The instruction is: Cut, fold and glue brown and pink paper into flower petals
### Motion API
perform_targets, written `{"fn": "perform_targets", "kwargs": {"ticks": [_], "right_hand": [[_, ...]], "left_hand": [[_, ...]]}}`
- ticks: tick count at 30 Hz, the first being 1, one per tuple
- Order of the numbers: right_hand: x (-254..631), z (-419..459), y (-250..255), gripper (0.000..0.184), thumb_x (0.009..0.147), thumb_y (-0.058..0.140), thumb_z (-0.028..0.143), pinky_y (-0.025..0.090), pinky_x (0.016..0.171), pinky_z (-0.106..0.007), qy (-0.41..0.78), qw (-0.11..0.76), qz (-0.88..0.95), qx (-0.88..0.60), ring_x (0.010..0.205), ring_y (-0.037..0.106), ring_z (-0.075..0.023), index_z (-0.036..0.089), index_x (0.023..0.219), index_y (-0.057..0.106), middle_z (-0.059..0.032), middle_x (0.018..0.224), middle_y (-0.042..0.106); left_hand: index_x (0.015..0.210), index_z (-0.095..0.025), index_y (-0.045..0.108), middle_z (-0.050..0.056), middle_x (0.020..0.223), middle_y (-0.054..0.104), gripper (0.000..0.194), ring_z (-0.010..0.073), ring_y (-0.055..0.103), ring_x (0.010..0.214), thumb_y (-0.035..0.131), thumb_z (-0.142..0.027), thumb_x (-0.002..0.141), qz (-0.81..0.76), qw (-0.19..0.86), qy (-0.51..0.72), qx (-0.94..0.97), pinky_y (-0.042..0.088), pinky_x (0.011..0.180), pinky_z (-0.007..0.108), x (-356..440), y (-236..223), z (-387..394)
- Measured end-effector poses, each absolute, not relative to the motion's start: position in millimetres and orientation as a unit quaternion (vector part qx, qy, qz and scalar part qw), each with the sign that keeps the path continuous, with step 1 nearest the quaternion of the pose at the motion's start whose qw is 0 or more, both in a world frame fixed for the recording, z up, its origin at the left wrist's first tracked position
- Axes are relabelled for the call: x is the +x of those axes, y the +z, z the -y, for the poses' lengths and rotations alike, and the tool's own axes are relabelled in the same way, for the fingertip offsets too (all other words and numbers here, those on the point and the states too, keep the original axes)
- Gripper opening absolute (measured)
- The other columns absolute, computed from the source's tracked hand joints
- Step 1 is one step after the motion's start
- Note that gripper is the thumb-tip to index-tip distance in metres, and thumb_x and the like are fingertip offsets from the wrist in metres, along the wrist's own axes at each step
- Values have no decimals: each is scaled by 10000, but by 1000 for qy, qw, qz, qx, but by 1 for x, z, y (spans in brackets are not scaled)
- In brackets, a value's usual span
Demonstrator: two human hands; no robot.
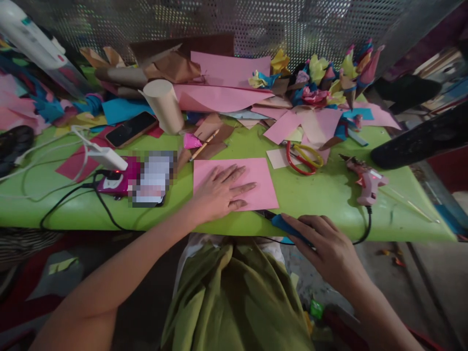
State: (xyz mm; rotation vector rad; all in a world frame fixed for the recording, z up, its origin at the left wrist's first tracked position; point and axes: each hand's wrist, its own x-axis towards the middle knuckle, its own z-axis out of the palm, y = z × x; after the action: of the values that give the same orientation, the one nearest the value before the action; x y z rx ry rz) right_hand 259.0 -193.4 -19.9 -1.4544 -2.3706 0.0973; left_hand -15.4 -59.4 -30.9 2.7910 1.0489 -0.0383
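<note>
A rectangular sheet of pink paper (265,187) lies on the green tabletop (234,141) near its front edge. My left hand (221,192) rests flat on this sheet with its fingers spread, pressing on the paper and holding nothing. In my right hand (321,243) is a knife (287,225) with a blue handle, its fingers wrapped around it. The dark blade points left, close to the sheet's lower edge; whether it touches the paper I cannot tell.
Red-and-yellow-handled scissors (300,158) and a pink glue gun (367,185) lie to the right. A pencil (204,145) is behind the sheet. Phones (130,129), cables and a magenta power box (119,183) sit left. Paper scraps and paper cones (351,78) crowd the back near a cardboard tube (163,105).
</note>
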Motion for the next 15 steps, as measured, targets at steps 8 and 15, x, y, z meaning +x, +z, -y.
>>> {"fn": "perform_targets", "kwargs": {"ticks": [8,15], "right_hand": [[248,193,-20,346,1017,515,251,529,747,-358,40,182,840,-510,844,628,-223,165,1331,633,-94,963,679],[245,194,-19,348,1028,496,265,527,746,-358,41,177,840,-510,852,620,-223,179,1341,623,-90,964,672]], "left_hand": [[1571,-427,290,28,1701,202,595,293,232,1550,368,-611,1010,-348,54,-3,936,162,1242,543,-15,-34,60],[1569,-431,287,29,1702,200,591,294,230,1551,386,-598,1011,-349,52,-5,936,186,1236,550,-14,-34,61]]}}
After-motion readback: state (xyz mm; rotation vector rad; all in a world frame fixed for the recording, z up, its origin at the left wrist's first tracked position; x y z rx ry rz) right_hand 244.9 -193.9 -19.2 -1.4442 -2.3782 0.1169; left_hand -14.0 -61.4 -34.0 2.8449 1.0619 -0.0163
